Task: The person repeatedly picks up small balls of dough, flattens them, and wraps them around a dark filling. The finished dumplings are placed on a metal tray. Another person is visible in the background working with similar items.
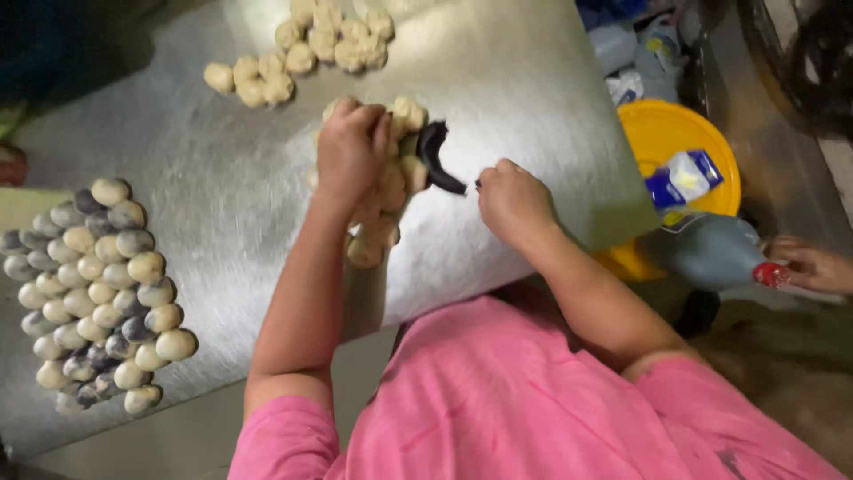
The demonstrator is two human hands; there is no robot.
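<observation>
Two hands: both work over a steel table [222, 196], seen from above a person in a pink shirt [498, 400].
Left hand: the left hand [353, 147] is curled shut over a strip of pale dough lumps [384, 218] at the table's middle; what the fingers press is hidden under the knuckles.
Right hand: the right hand [514, 203], just right of that strip, is closed with its fingertips pinched by the tip of a curved black tool [435, 158]; whether it grips the tool cannot be told.
Black tool: it lies touching the upper end of the dough strip, and its kind is hard to make out.
Far dough: more pale dough pieces [302, 49] are heaped beyond the strip, toward the table's far edge, partly cut off at the top.
Rolled balls: rows of white and grey-marbled dough balls [98, 293] sit well left of the strip, cut off at the frame edge.
Beside the table: a yellow bucket [675, 133] stands right of the table edge, holding a blue-and-white packet [682, 178].
Another person: a hand [813, 265] with red nails enters at far right, its arm out of frame.
</observation>
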